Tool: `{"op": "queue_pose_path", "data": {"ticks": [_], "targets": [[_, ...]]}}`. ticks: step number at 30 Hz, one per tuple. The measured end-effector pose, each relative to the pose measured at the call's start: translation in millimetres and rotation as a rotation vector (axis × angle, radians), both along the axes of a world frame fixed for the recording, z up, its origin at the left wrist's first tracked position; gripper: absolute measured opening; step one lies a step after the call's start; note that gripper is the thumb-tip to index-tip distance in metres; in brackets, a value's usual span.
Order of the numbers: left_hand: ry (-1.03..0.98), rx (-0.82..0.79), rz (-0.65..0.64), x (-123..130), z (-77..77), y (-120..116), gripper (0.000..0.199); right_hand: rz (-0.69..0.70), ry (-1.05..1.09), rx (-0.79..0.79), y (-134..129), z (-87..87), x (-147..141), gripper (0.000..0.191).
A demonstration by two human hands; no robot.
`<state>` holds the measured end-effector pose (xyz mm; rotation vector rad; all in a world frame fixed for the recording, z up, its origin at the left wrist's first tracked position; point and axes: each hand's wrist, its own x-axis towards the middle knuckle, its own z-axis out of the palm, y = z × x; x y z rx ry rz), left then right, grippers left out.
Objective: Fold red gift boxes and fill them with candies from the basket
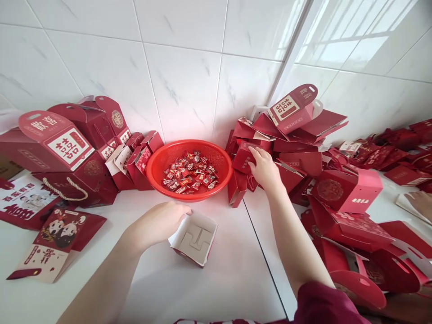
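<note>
An open-topped box (197, 240) with a pale inside stands on the white table, and my left hand (162, 222) grips its upper left edge. Right of the basket, my right hand (265, 166) reaches into a pile of red boxes; its fingers are spread over a small red box (243, 158) and touch it. Between and beyond my hands sits a red plastic basket (151, 177) with many wrapped candies (192, 173) in it.
Red gift boxes (67, 144) and a folded printed bag (57, 243) lie at the left. More red boxes (354, 225) are heaped at the right. Another person's hand (420, 202) shows at the right edge. A tiled wall (182, 85) stands behind the table (232, 279).
</note>
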<state>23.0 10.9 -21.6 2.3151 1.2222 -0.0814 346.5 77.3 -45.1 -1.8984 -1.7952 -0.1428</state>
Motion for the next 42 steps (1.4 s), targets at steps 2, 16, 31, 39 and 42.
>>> {"op": "queue_pose_path", "data": {"ticks": [2, 16, 31, 39, 42], "targets": [[0.003, -0.010, -0.004, 1, 1.4, -1, 0.034, -0.013, -0.001, -0.021, 5, -8.4, -5, 0.056], [-0.017, -0.016, -0.015, 2, -1.6, 8, 0.040, -0.644, 0.145, 0.442, -261, -41.6, 61, 0.044], [0.011, 0.013, -0.015, 4, -6.2, 15, 0.040, -0.422, 0.361, 0.422, -217, -122.6, 20, 0.047], [-0.031, -0.009, -0.024, 6, -2.8, 12, 0.041, -0.557, 0.493, 0.381, -178, -129.9, 74, 0.095], [-0.054, 0.007, -0.048, 11, 1.0, 11, 0.041, -0.451, 0.528, 0.237, -162, -128.3, 57, 0.090]]}}
